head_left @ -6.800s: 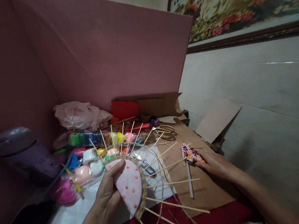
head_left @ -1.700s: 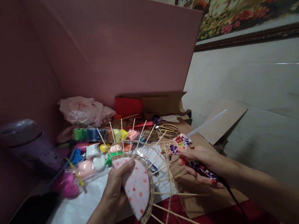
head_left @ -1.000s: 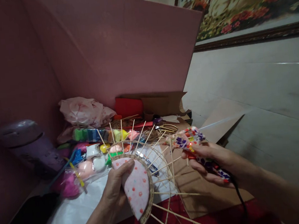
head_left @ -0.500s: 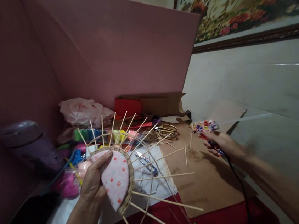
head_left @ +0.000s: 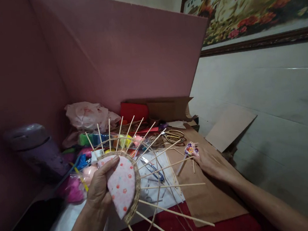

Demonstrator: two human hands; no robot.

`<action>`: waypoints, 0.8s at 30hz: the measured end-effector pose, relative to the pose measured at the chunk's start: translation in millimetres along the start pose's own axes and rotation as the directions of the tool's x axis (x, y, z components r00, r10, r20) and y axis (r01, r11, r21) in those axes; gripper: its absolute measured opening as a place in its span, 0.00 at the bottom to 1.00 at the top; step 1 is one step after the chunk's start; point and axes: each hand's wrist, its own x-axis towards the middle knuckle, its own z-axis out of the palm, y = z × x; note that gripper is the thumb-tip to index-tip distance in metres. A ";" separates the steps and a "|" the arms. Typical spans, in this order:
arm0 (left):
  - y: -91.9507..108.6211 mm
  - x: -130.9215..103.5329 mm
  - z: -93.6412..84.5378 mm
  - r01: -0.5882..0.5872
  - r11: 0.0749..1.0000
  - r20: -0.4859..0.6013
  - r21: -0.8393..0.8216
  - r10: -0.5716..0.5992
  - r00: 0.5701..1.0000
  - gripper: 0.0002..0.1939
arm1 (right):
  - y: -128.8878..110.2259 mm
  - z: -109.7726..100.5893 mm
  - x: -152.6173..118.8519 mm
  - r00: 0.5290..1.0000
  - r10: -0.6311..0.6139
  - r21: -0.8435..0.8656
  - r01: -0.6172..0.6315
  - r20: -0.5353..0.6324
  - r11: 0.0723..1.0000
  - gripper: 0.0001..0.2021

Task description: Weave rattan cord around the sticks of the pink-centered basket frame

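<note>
Tabletop [head_left: 226, 227], one, red along the near edge.

Cardboard [head_left: 215, 201], one sheet, covering the tabletop's right side.

White paper [head_left: 113, 226], one, left of the cardboard's left edge.

Half-round pad [head_left: 125, 181], one, dotted face, braided rim, raised over the paper. Its straight edge, the long axis, slants from far left to near middle; the curve faces right. We find the left hand [head_left: 98, 185] clamped on it, thumb across the face, other fingers mostly behind.

Sticks, fanned from the rim; several tips cross the cardboard's left edge.

Glue gun [head_left: 190, 149], one, flowered, over the far half of the cardboard, right of the pad. The right hand [head_left: 208, 165] is much the nearer, its fingers at the gun's near side; we cannot tell whether they grip. The gun's long axis is hidden by that hand.

Snips [head_left: 161, 177], one pair, on the paper.

Pale rod [head_left: 180, 166], one, slanting from the gun toward the near left.
</note>
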 end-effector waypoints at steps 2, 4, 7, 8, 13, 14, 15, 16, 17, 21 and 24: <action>-1.8 -0.9 0.4 0.034 0.999 0.030 -0.002 -0.034 0.999 0.05 | -3.7 -0.4 -1.6 1.000 -0.010 -0.007 0.010 -0.001 1.000 0.18; -3.6 -1.9 1.3 0.055 0.998 0.038 -0.003 -0.055 0.998 0.05 | -10.2 -10.6 -2.3 0.999 0.000 -0.006 0.000 -0.033 1.000 0.18; -5.3 -3.4 2.0 0.058 0.998 0.040 -0.007 -0.058 0.998 0.06 | -31.2 -37.3 -4.4 0.997 -0.048 0.263 0.062 -0.061 0.963 0.15; -5.5 -3.5 1.8 0.058 0.998 0.042 -0.006 -0.058 0.997 0.06 | -41.0 -46.2 -6.1 0.993 -0.112 0.450 0.113 -0.029 0.886 0.14; -5.8 -1.4 -0.3 0.084 0.996 0.022 0.017 -0.084 0.996 0.05 | -83.6 -65.0 -19.6 0.896 -0.387 0.936 -0.080 0.219 0.344 0.10; -5.8 -1.1 -0.4 0.082 0.997 0.022 0.012 -0.082 0.996 0.05 | -87.7 -63.6 -21.8 0.878 -0.415 0.960 -0.151 0.239 0.234 0.11; -5.8 -0.9 -0.3 0.076 0.997 0.026 0.004 -0.076 0.997 0.05 | -90.4 -61.4 -23.5 0.859 -0.446 0.968 -0.216 0.250 0.126 0.12; -5.8 -1.1 0.1 0.068 0.998 0.031 -0.005 -0.068 0.997 0.05 | -92.3 -59.1 -24.8 0.842 -0.477 0.962 -0.271 0.253 0.032 0.14; -5.8 -1.4 0.7 0.063 0.998 0.033 -0.010 -0.062 0.997 0.05 | -93.9 -57.1 -25.7 0.829 -0.499 0.948 -0.314 0.251 -0.045 0.15; -6.0 -3.7 3.3 0.092 0.996 0.021 0.010 -0.092 0.995 0.05 | -105.4 -53.1 -29.1 0.796 -0.538 0.892 -0.422 0.279 -0.162 0.14; -7.0 -5.4 4.5 0.127 0.992 0.016 0.024 -0.128 0.992 0.03 | -117.9 -49.1 -31.5 0.789 -0.525 0.864 -0.470 0.319 -0.181 0.13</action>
